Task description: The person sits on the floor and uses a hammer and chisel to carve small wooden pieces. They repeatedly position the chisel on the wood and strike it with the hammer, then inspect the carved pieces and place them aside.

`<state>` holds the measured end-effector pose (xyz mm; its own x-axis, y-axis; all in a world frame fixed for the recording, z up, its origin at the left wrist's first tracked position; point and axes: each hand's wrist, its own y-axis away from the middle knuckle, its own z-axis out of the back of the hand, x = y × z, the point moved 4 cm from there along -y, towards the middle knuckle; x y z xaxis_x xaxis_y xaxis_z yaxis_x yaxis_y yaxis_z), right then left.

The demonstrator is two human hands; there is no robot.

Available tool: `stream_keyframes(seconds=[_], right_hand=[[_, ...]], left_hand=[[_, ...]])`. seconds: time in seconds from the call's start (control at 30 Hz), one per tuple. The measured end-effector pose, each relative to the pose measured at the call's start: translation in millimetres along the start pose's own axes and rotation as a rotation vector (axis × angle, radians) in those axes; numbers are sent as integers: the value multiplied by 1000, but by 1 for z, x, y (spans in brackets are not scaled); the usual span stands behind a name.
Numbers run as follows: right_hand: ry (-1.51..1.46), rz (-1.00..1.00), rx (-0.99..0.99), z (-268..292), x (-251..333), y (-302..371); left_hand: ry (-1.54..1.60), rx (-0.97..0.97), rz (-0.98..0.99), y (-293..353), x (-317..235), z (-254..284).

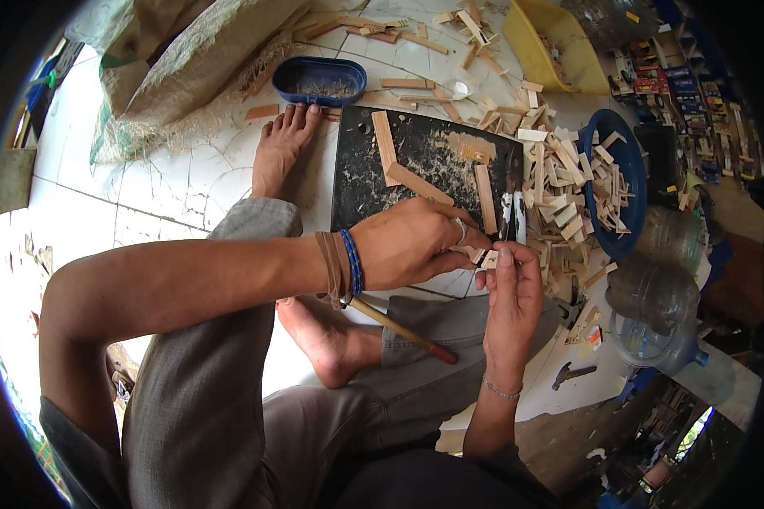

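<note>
My left hand (412, 242) reaches across from the left, its thumb and fingers closed at one end of a small pale wood piece (487, 258). At the other end, my right hand (514, 284) pinches the same piece between thumb and fingers. A dark gap or line shows on the piece; fingers hide part of it. Just beyond the hands lies a black board (352, 174) strewn with shavings. On it rest a wood strip (384, 140), another strip (420, 182) partly behind my left hand, and a shorter strip (485, 197).
Cut wood pieces (560, 182) are heaped right of the board, beside a blue basin (637, 182). Farther off stand a yellow tub (539, 51) and a small blue tray (318, 72). A red-tipped wooden stick (403, 329) crosses my leg. A hammer (573, 374) lies at right.
</note>
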<state>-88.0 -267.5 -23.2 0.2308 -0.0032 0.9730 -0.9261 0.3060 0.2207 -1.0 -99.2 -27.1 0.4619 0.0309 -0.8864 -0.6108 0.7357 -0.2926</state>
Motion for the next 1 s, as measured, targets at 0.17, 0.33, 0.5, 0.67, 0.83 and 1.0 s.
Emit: stream_keyframes(seconds=[0.17, 0.33, 0.5, 0.67, 0.83, 1.0], right_hand=[[19, -2, -3, -3, 3, -1], [55, 0, -4, -3, 5, -2], [104, 26, -1, -4, 6, -3], [101, -8, 5, -3, 7, -3], [119, -17, 17, -2, 9, -4], [171, -10, 18, 0, 10, -4]], left_hand=[[-24, 37, 50, 0, 4, -2], [-13, 27, 54, -1, 6, -3], [8, 25, 57, -2, 7, -2], [4, 20, 49, -3, 8, -3], [-18, 46, 66, -4, 8, -3], [24, 41, 60, -3, 7, -2]])
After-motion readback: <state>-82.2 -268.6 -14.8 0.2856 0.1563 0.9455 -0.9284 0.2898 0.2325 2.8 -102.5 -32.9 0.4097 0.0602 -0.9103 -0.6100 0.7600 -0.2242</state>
